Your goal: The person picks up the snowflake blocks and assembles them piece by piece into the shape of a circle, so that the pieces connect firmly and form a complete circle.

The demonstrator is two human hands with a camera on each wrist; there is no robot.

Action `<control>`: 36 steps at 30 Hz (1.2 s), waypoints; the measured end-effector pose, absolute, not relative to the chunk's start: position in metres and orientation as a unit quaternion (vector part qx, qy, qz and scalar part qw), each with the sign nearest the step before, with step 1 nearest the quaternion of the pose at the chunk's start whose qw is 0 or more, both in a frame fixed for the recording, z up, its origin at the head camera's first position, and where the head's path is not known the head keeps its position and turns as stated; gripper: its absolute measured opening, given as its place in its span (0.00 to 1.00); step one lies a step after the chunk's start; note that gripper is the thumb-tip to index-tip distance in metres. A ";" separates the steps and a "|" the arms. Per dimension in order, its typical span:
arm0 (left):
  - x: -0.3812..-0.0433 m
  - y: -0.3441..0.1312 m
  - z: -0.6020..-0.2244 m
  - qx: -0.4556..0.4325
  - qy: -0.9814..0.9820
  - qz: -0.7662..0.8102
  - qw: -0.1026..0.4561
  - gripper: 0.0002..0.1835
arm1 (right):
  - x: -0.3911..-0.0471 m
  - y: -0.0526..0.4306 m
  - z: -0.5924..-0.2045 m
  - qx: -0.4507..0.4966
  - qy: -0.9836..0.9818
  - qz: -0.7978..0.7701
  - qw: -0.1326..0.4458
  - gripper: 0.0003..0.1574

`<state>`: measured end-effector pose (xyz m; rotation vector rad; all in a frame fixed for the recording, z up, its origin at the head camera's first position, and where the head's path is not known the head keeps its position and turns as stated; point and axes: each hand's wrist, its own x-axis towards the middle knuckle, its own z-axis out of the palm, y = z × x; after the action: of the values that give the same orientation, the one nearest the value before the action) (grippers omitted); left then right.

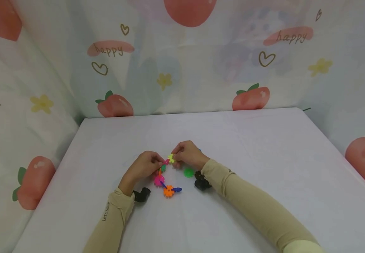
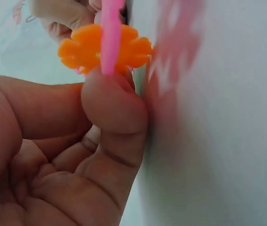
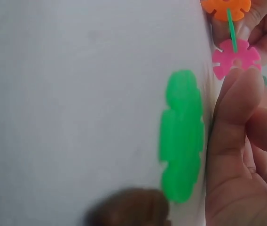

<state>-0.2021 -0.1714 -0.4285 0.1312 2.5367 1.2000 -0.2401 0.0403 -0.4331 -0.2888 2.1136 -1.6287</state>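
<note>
A chain of flower-shaped interlocking discs curves between both hands in the head view, with an orange disc (image 1: 168, 191), a pink disc (image 1: 159, 180) and a blue disc (image 1: 177, 189) toward its near end. My left hand (image 1: 143, 165) pinches the chain at its far part, by a green disc (image 1: 163, 168); its thumb (image 2: 114, 103) lies against an edge-on pink disc (image 2: 110, 42) that crosses an orange one (image 2: 84, 47). My right hand (image 1: 188, 154) pinches a yellow disc (image 1: 171, 158) at the chain's end. Its fingertips sit right at a pink disc (image 3: 237, 59) in the right wrist view.
A loose green disc (image 1: 188, 172) lies on the white table (image 1: 249, 147) below my right hand, with a brown disc (image 1: 199, 174) beside it. Black wrist devices show at the left wrist (image 1: 142, 195) and right wrist (image 1: 203, 183). A printed curtain (image 1: 195, 63) stands behind the table.
</note>
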 end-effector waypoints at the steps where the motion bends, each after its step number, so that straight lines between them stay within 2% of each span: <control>1: -0.202 -0.171 -0.428 0.041 0.891 0.420 0.165 0.07 | -0.240 0.039 -0.433 -0.103 0.766 -0.594 0.225 0.08; 12: -0.201 -0.169 -0.428 0.023 0.890 0.423 0.169 0.07 | -0.239 0.031 -0.440 -0.104 0.761 -0.605 0.211 0.06; 18: -0.202 -0.173 -0.429 0.032 0.878 0.435 0.199 0.08 | -0.241 0.036 -0.436 -0.128 0.761 -0.588 0.245 0.07; 25: -0.200 -0.186 -0.421 0.070 0.878 0.415 0.228 0.08 | -0.241 0.041 -0.430 -0.161 0.768 -0.561 0.264 0.14; 28: -0.201 -0.189 -0.419 0.075 0.887 0.406 0.209 0.10 | -0.242 0.041 -0.428 -0.165 0.771 -0.553 0.270 0.15; 33: -0.204 -0.185 -0.423 0.071 0.889 0.433 0.132 0.12 | -0.243 0.042 -0.421 -0.172 0.782 -0.535 0.270 0.17; 36: -0.206 -0.183 -0.428 0.068 0.880 0.457 0.107 0.13 | -0.245 0.044 -0.417 -0.187 0.797 -0.514 0.255 0.18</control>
<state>-0.2063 -0.1826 -0.4283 0.1996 2.5920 1.3471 -0.2449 0.0443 -0.4167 -0.5068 2.1639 -1.3969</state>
